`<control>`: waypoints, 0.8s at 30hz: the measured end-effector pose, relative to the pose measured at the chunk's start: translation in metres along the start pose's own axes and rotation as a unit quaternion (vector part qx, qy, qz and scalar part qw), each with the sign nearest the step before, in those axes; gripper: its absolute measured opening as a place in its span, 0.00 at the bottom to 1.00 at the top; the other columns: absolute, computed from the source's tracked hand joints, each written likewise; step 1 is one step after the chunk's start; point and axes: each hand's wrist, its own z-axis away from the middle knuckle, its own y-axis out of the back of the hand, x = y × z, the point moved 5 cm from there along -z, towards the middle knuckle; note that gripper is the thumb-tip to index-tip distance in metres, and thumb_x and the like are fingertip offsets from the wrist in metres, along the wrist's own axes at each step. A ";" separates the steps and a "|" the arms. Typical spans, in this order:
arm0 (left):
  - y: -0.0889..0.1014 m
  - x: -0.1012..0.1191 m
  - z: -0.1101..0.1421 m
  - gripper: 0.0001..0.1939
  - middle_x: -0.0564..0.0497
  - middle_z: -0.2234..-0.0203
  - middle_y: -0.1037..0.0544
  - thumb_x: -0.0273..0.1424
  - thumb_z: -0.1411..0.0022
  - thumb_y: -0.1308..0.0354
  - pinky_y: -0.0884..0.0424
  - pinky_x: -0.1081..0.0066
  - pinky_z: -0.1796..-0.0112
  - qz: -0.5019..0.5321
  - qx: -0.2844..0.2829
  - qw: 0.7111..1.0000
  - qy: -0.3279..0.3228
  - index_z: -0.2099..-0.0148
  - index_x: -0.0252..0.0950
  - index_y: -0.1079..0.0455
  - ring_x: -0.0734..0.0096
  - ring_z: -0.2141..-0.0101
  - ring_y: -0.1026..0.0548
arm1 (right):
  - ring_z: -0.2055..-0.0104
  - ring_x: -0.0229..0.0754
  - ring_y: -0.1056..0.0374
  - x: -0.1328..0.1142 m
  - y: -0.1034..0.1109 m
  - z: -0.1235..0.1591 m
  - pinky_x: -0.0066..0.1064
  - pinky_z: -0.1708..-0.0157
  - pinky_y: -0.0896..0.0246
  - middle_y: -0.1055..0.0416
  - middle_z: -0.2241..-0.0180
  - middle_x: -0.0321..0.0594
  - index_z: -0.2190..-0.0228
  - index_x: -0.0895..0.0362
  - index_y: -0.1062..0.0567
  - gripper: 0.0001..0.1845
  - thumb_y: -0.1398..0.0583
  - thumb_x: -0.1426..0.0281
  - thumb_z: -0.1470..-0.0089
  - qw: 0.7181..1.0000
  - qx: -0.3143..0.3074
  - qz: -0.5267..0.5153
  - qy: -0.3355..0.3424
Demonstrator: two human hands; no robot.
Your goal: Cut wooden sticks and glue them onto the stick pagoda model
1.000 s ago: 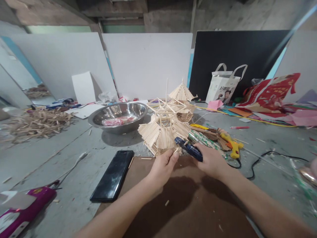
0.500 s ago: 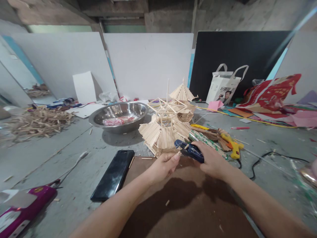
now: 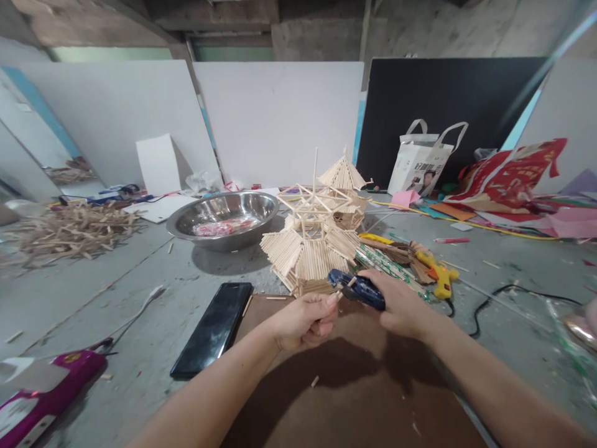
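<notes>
Between thumb and fingers, my left hand [image 3: 310,320] pinches a short thin wooden stick [image 3: 351,283]. My right hand [image 3: 401,305] is wrapped round a dark blue cutter [image 3: 366,292], whose exact kind is hard to make out. The stick lies across the cutter's head, close to its blade. Both hands are above a brown board [image 3: 298,398]. Just beyond them stands a model pavilion [image 3: 314,255] built of thin sticks, with a sloping roof skirt and an open frame on top. A second stick model [image 3: 344,174] with a pointed roof is behind it.
A black phone [image 3: 212,330] lies at the board's left edge. Past it are a steel basin [image 3: 224,218] holding packets and a heap of sticks [image 3: 79,230]. A yellow glue gun [image 3: 441,277] lies right, a purple-and-white device [image 3: 51,392] at lower left. A cable [image 3: 504,295] trails right.
My left hand has turned slightly, its fingers curling more beneath the stick. The stick now shows more clearly across the cutter's head. My right hand has barely moved.
</notes>
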 end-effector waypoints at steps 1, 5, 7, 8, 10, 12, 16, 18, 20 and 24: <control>0.000 0.000 0.000 0.22 0.61 0.90 0.52 0.45 0.51 0.50 0.66 0.81 0.88 0.002 -0.001 1.000 0.002 0.81 0.35 0.54 0.87 0.88 0.59 | 0.60 0.44 0.38 0.000 0.000 0.000 0.35 0.61 0.45 0.34 0.62 0.45 0.59 0.59 0.39 0.24 0.47 0.75 0.63 1.000 0.000 -0.001 0.001; 0.000 -0.001 0.001 0.23 0.61 0.90 0.52 0.47 0.53 0.51 0.66 0.81 0.88 0.003 -0.001 1.000 0.020 0.81 0.35 0.55 0.87 0.88 0.60 | 0.59 0.43 0.39 -0.001 0.000 0.000 0.35 0.60 0.46 0.35 0.60 0.44 0.58 0.58 0.39 0.26 0.47 0.77 0.64 1.000 0.003 -0.020 0.009; 0.001 0.000 0.001 0.23 0.61 0.90 0.51 0.47 0.53 0.51 0.65 0.81 0.88 -0.013 0.010 1.000 0.014 0.81 0.35 0.54 0.87 0.88 0.59 | 0.58 0.44 0.39 -0.001 0.000 0.000 0.36 0.59 0.46 0.35 0.59 0.44 0.57 0.58 0.40 0.26 0.47 0.77 0.64 1.000 0.005 -0.026 0.008; 0.002 0.001 0.001 0.22 0.61 0.90 0.50 0.47 0.53 0.51 0.65 0.81 0.88 -0.025 0.022 0.999 0.004 0.81 0.35 0.53 0.87 0.88 0.59 | 0.58 0.44 0.39 0.000 0.000 0.000 0.36 0.59 0.47 0.36 0.59 0.44 0.57 0.58 0.40 0.26 0.47 0.76 0.64 1.000 0.005 -0.027 0.006; 0.004 0.003 0.000 0.21 0.61 0.90 0.49 0.46 0.51 0.51 0.64 0.80 0.88 -0.051 0.052 0.997 -0.025 0.80 0.35 0.51 0.87 0.89 0.58 | 0.58 0.44 0.40 0.000 0.000 0.000 0.37 0.58 0.47 0.36 0.59 0.44 0.57 0.57 0.40 0.26 0.47 0.77 0.64 1.000 0.008 -0.025 0.000; 0.005 0.006 0.000 0.20 0.60 0.90 0.48 0.45 0.50 0.52 0.64 0.80 0.87 -0.076 0.076 0.993 -0.050 0.81 0.34 0.50 0.87 0.89 0.57 | 0.58 0.44 0.39 0.001 0.000 0.000 0.37 0.58 0.47 0.36 0.59 0.44 0.57 0.57 0.41 0.26 0.48 0.77 0.64 1.000 0.009 -0.023 -0.005; 0.005 0.010 0.000 0.21 0.59 0.90 0.47 0.45 0.49 0.54 0.62 0.79 0.87 -0.127 0.093 0.984 -0.079 0.82 0.33 0.48 0.87 0.89 0.55 | 0.59 0.43 0.40 -0.001 0.001 0.000 0.35 0.59 0.46 0.36 0.60 0.44 0.58 0.58 0.40 0.25 0.48 0.76 0.63 1.000 0.011 -0.020 -0.004; 0.006 0.011 0.001 0.21 0.59 0.89 0.47 0.45 0.49 0.54 0.60 0.78 0.87 -0.157 0.101 0.978 -0.090 0.82 0.33 0.49 0.86 0.88 0.53 | 0.59 0.43 0.39 -0.001 0.001 0.000 0.35 0.60 0.46 0.35 0.61 0.43 0.58 0.58 0.40 0.24 0.47 0.76 0.62 1.000 0.008 -0.023 -0.004; 0.007 0.012 0.001 0.21 0.59 0.89 0.48 0.45 0.48 0.55 0.59 0.78 0.86 -0.186 0.108 0.972 -0.098 0.82 0.33 0.49 0.86 0.88 0.53 | 0.60 0.43 0.39 -0.002 0.001 0.000 0.35 0.61 0.46 0.35 0.62 0.43 0.59 0.57 0.40 0.23 0.47 0.75 0.62 1.000 0.005 -0.028 -0.003; 0.007 0.015 0.002 0.21 0.59 0.89 0.47 0.44 0.47 0.57 0.57 0.77 0.85 -0.236 0.116 0.958 -0.118 0.82 0.34 0.49 0.85 0.87 0.51 | 0.60 0.43 0.39 -0.001 0.002 -0.001 0.34 0.61 0.46 0.35 0.62 0.43 0.59 0.58 0.40 0.22 0.47 0.74 0.60 1.000 0.011 -0.021 -0.003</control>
